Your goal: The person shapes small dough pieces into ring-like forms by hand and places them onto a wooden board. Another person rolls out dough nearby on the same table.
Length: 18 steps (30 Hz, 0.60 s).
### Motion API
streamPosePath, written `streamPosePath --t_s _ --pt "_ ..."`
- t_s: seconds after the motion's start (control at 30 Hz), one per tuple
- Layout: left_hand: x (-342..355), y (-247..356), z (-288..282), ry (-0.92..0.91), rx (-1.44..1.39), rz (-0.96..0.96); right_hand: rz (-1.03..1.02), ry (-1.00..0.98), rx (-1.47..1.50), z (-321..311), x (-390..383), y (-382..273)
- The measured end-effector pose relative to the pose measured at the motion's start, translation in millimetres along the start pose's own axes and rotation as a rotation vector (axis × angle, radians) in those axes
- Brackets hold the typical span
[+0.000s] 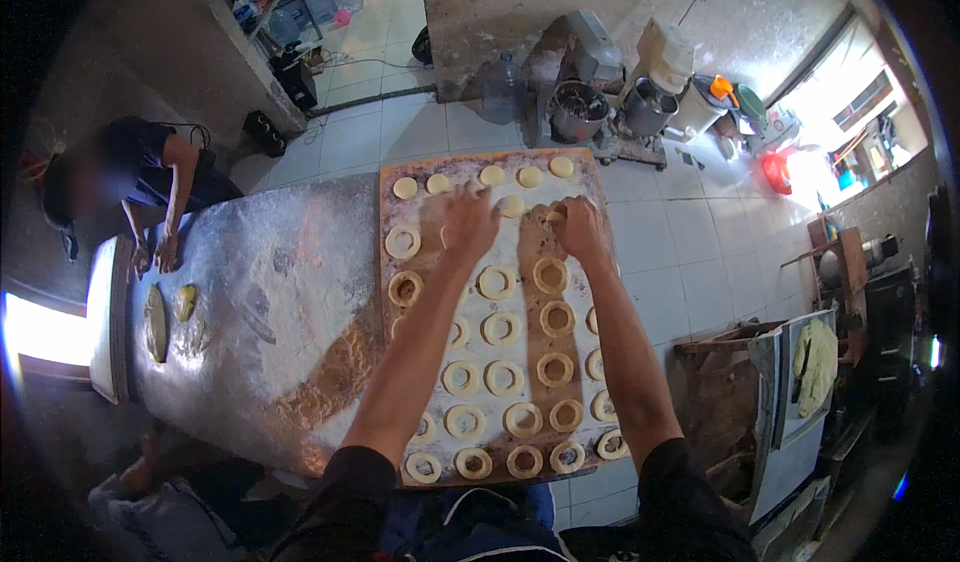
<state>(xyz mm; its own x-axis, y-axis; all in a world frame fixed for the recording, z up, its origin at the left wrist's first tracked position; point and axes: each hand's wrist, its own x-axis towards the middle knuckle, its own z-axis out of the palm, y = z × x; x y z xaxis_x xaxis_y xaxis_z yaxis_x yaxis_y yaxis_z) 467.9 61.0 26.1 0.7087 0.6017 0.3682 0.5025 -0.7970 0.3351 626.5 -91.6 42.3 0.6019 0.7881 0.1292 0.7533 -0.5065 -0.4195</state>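
My left hand (470,220) is low over a floured wooden board (394,155), beside a pale dough disc (511,207); its fingertips are blurred. To the right of that disc my right hand (575,224) has curled fingers, closed around something too small to make out. Along the board's far edge lie several flat round discs (492,176). Several rows of dough rings (497,282) fill the nearer part, some partly hidden under my forearms.
A co-worker (140,162) leans over the floured metal table (230,272) at left, near two dough pieces (155,324); another person (140,502) is lower left. Behind stand mixers (590,62) and buckets (700,107). A wooden stand (740,352) holds pale dough (815,367) at right.
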Motion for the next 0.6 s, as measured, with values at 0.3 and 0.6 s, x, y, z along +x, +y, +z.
streamPosePath --t_s 0.3,0.6 --pt "-51 10 -46 0.013 -0.809 -0.195 0.100 -0.205 0.540 -28 -147 -100" --pt "-331 -158 -237 0.139 -0.426 -0.884 -0.384 -0.468 0.583 109 -188 -317"
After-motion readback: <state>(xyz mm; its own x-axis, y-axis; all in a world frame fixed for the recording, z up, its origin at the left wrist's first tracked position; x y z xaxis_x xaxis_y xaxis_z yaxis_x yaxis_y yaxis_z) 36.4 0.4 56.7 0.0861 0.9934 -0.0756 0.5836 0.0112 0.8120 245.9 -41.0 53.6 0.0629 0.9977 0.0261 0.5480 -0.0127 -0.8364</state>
